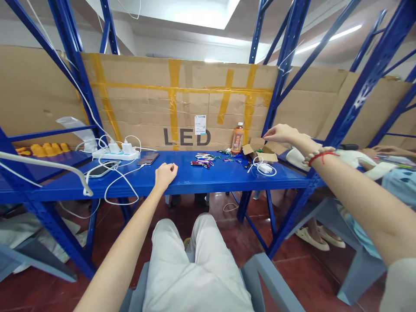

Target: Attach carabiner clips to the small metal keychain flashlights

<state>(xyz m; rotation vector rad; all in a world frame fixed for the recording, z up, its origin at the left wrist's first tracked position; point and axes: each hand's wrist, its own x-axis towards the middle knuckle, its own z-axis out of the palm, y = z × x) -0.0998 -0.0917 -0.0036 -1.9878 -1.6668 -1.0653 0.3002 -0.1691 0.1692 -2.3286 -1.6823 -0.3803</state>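
My left hand (165,173) rests as a loose fist on the front edge of the blue shelf (182,177), with nothing visible in it. My right hand (282,133) reaches out to the right, fingers bent downward over a small open cardboard box (260,150). A red string bracelet and a bead bracelet sit on that wrist. Whether the fingers hold anything is hidden. A heap of small colourful clips (204,159) lies on the shelf between my hands.
An orange drink bottle (238,138) stands behind the box. A white power strip (115,153) with chargers, two phones (147,158) and loose white cables lie at left. A white charger (265,168) lies near the box. Another person's arm (386,151) rests at far right. Taped cardboard backs the shelf.
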